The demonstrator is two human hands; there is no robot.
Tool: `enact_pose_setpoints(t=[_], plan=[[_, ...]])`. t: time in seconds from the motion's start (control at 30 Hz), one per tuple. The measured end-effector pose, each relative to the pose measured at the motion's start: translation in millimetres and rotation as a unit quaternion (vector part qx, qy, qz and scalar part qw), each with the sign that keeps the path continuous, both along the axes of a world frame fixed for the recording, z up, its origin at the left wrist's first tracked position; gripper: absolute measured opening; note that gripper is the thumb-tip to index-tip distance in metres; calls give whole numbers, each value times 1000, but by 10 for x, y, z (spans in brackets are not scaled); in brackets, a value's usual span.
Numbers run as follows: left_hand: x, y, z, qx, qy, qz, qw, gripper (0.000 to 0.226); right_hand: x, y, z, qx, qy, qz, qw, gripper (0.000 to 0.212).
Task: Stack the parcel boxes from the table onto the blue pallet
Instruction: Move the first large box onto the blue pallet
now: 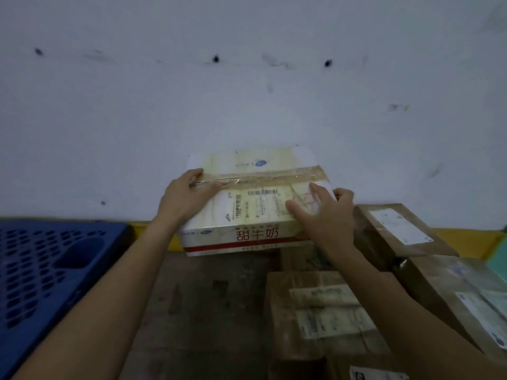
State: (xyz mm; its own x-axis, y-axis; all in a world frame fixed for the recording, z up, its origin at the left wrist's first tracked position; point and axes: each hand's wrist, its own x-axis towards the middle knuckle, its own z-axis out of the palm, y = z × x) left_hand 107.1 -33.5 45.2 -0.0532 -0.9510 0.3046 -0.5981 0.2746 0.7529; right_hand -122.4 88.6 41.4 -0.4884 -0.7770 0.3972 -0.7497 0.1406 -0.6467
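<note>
Seeing mostly wall [247,91] from here: white, scuffed, a few dark holes in it. Pallet [41,270] sits low at left, blue, with a perforated top. A brown surface [205,297] runs between the pallet and the stock at right; I can't tell whether it's table or floor. A yellow strip [461,237] runs along the wall base.

Brown boxes [315,311] are bunched at lower right. One is near me with pale labels, and two more sit at the right edge, one above the other.

Box [260,215] is centre frame: a white carton with red characters on the near side. A tape [274,178] strip runs along the top, and the shipping label [260,204] is on my side of the tape. The box is in front of the wall, above the brown surface and just left of the upper brown box. It is well apart from the pallet, to its right. I can't tell whether its underside rests on anything.

Left hand [183,196] grips the box's left end, thumb lying on the top by the tape, fingers hooked over the left edge. Right hand [326,215] grips the right end, thumb and forefinger spread on the top, other fingers curled round the right edge. The box sits between the two hands, both clamped on it.
</note>
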Motion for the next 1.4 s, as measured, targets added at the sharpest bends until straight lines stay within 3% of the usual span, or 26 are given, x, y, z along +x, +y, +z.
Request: enact_pose_setpoints(t=[0.3, 0.67, 1.2, 1.4], plan=[[1665, 184, 313, -29, -5, 57, 998, 75, 1538, -122, 272, -1, 6, 64, 998, 69], [3880, 255, 466, -24, -64, 34, 997, 72, 3789, 19, 148, 7, -19, 47, 999, 71], [5567, -440, -9, 46, -57, 60, 995, 68, 5471, -714, -128, 70, -4, 110, 991, 67], [5896, -1052, -517, 103, -70, -8, 992, 66, 5895, -1134, -610, 137, -15, 72, 988, 68]])
